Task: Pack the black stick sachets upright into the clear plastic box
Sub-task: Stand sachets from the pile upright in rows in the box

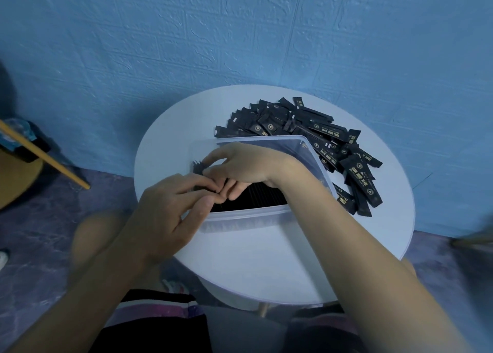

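Head view: left hand (165, 208) and right hand (248, 165) pinch slim black stick sachets (198, 167) inside clear plastic box (248, 214); likely light, floppy, slippery, best gripped at top ends.

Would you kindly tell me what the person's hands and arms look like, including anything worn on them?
The left hand and the right hand are bare: no gloves, rings, watch or bracelet show. The left forearm and the right forearm are uncovered up to the frame's edge; no sleeve is visible.
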The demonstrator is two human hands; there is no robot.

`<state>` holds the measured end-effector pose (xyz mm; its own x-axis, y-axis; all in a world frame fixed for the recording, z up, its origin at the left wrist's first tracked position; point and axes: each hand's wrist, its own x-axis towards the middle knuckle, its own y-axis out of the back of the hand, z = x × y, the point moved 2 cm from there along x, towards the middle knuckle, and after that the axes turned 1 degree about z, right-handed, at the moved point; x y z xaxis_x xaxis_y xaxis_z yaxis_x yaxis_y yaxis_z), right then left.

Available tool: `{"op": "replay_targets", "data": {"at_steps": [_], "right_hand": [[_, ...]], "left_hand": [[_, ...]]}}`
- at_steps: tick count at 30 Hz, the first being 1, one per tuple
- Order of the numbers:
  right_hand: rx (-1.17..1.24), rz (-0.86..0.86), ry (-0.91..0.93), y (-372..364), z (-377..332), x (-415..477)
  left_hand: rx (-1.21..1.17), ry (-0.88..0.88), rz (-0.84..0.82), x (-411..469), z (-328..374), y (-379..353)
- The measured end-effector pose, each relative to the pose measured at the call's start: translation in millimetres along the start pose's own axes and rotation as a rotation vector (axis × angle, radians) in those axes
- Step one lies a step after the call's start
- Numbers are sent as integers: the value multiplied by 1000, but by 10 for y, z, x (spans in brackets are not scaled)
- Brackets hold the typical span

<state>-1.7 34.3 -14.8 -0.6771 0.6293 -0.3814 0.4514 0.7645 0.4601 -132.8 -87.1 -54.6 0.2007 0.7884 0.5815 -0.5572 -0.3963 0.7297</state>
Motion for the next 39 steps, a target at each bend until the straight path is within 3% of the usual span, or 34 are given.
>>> {"op": "replay_targets", "data": {"at_steps": [17,25,34,39], "right_hand": [[-97,47,-28,-33,-127,84],[37,127,-4,-23,-70,42],[137,51,-16,25,81,-10],[58,109,37,103,144,-98]], "left_hand": [[-13,-16,8,-9,-21,-20],[-18,10,-6,-13,-18,-5],[-4,26,-95,18,-41,30],[31,27,-113,27,-41,20]]}}
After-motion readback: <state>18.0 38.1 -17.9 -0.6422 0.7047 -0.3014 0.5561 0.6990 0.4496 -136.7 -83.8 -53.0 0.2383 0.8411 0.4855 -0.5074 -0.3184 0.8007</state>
